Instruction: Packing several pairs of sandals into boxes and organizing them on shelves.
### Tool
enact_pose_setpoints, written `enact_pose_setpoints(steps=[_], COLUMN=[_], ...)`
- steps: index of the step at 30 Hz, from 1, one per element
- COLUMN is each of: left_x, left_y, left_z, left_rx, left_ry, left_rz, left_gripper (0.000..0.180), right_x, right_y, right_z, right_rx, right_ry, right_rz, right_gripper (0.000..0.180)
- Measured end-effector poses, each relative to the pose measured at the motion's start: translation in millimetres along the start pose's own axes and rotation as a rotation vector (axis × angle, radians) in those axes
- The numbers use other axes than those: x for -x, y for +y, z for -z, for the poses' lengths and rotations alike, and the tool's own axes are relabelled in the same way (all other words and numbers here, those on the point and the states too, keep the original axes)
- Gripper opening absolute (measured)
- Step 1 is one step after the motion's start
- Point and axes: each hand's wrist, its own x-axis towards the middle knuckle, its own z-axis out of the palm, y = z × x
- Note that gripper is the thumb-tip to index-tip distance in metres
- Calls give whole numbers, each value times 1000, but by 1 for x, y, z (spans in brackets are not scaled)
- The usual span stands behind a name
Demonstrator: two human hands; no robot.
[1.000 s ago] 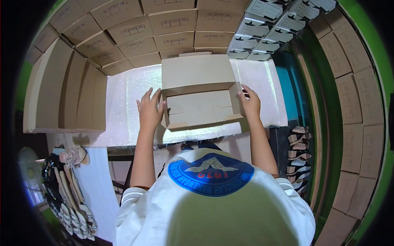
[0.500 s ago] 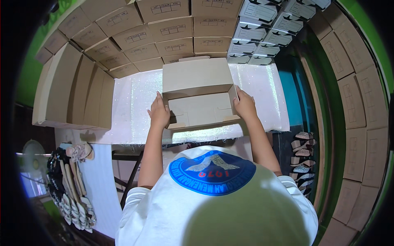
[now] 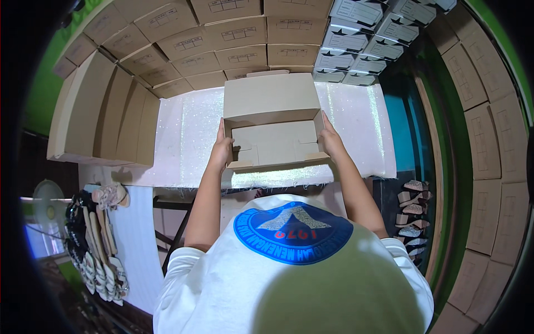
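Observation:
An open brown cardboard box (image 3: 276, 142) rests on the glittery pale cloth in front of me, its lid (image 3: 271, 94) folded back on the far side. Small flaps stand along its near edge, and the inside shows bare cardboard. My left hand (image 3: 222, 147) grips the left wall, fingers pressed along its outer side. On the opposite wall my right hand (image 3: 331, 140) clasps the box in the same way. Some fingers of both hands are hidden behind the walls.
Stacked brown boxes (image 3: 233, 33) line the back, with white star-marked boxes (image 3: 349, 38) beside them. More cartons (image 3: 83, 122) stand at the left. Shoes (image 3: 413, 209) sit low at the right; more footwear (image 3: 100, 245) lies on a white surface at lower left.
Both hands have shifted their hold on the box's side walls. The left fingers, spread before, now lie closer together along the wall. The lid remains folded back.

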Motion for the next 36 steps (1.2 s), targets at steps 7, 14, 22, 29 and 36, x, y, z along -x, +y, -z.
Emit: enact_pose_setpoints(steps=[7,14,22,29,36], left_x=[-1,-25,57,76,76], left_y=[3,-38,22,7,-10], left_z=[-3,34,1,-6,-8], left_rx=[-56,-276,-1452,-1427,-1310], left_ry=[26,91,131,-26,-73], left_rz=[12,-97,-513,-596,-650], left_gripper=[73,67,62,33,30], right_x=[7,-10,60,69,78], right_y=[-6,28,-21,-1,22], right_z=[2,14,18,18,13], right_rx=[-23,242,1319,1249,1056], right_ry=[-30,20,-90,-181,-106], right_rz=[-53,58,486,655,630], right_gripper=[70,66,48,21,23])
